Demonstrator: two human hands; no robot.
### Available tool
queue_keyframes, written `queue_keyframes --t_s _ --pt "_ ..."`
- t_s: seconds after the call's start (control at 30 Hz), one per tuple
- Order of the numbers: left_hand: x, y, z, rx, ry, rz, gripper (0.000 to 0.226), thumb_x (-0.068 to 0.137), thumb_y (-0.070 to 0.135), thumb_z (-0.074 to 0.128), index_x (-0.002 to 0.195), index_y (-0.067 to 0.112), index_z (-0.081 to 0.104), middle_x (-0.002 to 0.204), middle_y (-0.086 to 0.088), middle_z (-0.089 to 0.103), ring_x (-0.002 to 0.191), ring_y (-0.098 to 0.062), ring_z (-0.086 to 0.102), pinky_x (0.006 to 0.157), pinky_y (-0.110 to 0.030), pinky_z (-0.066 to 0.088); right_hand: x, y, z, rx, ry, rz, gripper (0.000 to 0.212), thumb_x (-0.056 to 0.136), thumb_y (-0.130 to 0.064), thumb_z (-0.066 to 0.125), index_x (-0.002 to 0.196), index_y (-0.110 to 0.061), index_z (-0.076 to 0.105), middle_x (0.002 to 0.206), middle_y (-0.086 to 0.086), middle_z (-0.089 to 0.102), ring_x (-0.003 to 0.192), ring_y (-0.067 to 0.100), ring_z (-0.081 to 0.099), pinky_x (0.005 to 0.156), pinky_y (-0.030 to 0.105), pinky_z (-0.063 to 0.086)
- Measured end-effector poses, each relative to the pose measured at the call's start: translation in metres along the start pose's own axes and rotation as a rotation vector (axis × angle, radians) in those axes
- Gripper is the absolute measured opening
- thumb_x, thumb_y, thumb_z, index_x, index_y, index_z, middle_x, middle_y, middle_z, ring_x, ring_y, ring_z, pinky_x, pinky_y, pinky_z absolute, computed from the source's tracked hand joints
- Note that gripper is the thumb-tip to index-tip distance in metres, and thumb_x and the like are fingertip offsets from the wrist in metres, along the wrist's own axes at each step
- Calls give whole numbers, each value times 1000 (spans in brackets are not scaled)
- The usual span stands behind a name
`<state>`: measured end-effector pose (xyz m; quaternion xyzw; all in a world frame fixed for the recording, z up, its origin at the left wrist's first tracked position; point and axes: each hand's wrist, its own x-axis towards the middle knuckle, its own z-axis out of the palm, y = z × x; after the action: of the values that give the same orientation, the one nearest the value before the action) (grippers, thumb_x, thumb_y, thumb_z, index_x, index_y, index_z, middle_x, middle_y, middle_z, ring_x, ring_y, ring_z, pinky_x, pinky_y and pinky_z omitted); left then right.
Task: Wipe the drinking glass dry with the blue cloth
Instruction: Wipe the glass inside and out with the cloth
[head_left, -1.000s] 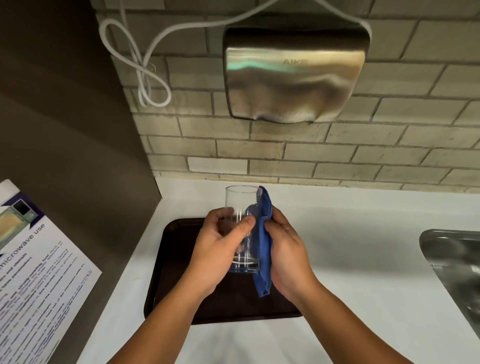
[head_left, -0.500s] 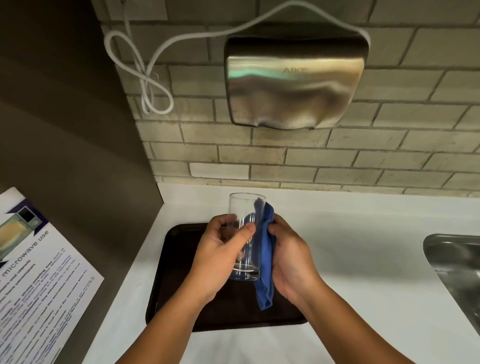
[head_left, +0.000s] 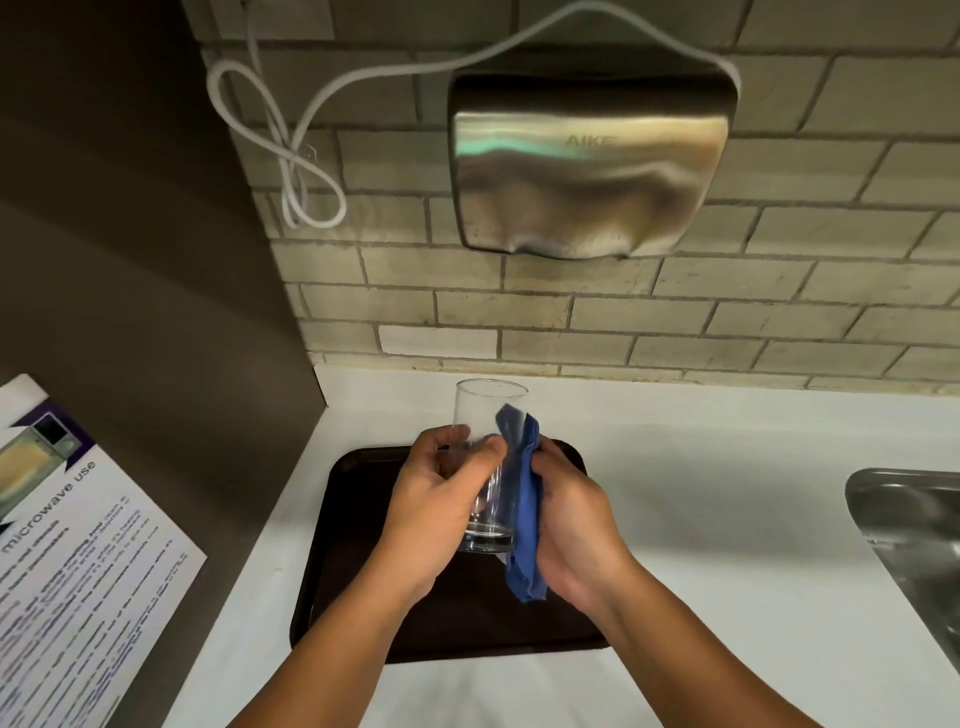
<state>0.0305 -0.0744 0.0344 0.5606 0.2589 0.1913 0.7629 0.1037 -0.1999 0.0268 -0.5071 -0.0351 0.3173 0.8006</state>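
From the head camera, the blue cloth (head_left: 524, 499) now sits a touch lower on the glass (head_left: 485, 467) than a moment ago, so the wiping stroke looks under way. The left hand (head_left: 436, 514) is wrapped around the upright glass above the tray (head_left: 332, 561); the right hand (head_left: 574, 525) presses the cloth against its right side.

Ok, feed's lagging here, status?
Left hand gripping drinking glass. Right hand pressing blue cloth against its side. Above tray. Nothing obstructing.
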Motion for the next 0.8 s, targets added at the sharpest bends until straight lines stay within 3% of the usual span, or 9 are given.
queue_keyframes --t_s 0.1,0.17,0.23,0.37,0.43,0.53,0.67,0.73,0.8 --pt "0 -3 -2 4 27 -18 30 92 36 88 118 28 74 104 -4 85 83 -14 86 63 -23 64 1 -3 2 -84 -36 -66 34 106 -14 51 119 -20 81 112 20 82 96 32 83 80 38 68" --pt "-1 -3 -2 7 35 -29 35 90 42 88 118 26 75 106 -6 86 86 -18 87 67 -28 66 0 -2 7 -160 -33 -169 43 109 -10 50 134 -35 76 115 10 85 102 26 83 84 33 67" --pt "-2 -3 -2 -32 25 -60 44 83 47 85 120 23 77 109 -8 87 92 -22 87 71 -32 66 -4 -2 11 -209 -27 -221 50 113 -7 47 136 -43 73 121 2 85 109 20 82 90 32 66" --pt "-3 -2 -2 -102 15 -180 42 100 53 67 118 18 81 105 -12 89 87 -24 88 62 -32 66 -7 4 7 -140 -28 -132 43 110 -6 45 128 -26 79 118 18 83 106 31 83 82 37 68" --pt "-2 0 -2 -155 3 -269 52 106 56 55 121 14 82 107 -17 89 86 -29 88 67 -38 67 -14 5 9 -223 -67 -184 44 110 -13 46 135 -35 75 122 9 84 114 29 81 87 33 66" --pt "-4 4 -1 -163 -90 -282 66 98 72 63 127 15 82 117 -20 87 99 -32 87 73 -40 69 -27 10 13 -435 -104 -373 49 111 -16 44 145 -44 67 136 -6 78 125 14 75 98 25 62" --pt "-10 2 -1 -145 -153 -265 61 95 67 69 133 22 82 130 -16 84 119 -29 82 85 -35 68 -27 12 9 -559 -118 -481 50 111 -13 44 148 -39 65 146 -10 70 137 18 67 111 38 58" --pt "-11 -3 0 -147 -159 -268 56 98 67 63 127 23 85 123 -13 86 113 -27 84 89 -39 66 -23 4 10 -528 -104 -418 49 109 -16 44 143 -42 69 137 -7 76 129 16 73 106 35 60" --pt "-13 -4 3 -146 -131 -271 57 93 68 66 115 20 89 108 -14 85 97 -25 84 88 -41 65 -19 -7 10 -433 -44 -323 48 107 -17 46 129 -46 76 120 -6 84 112 14 81 89 23 63"
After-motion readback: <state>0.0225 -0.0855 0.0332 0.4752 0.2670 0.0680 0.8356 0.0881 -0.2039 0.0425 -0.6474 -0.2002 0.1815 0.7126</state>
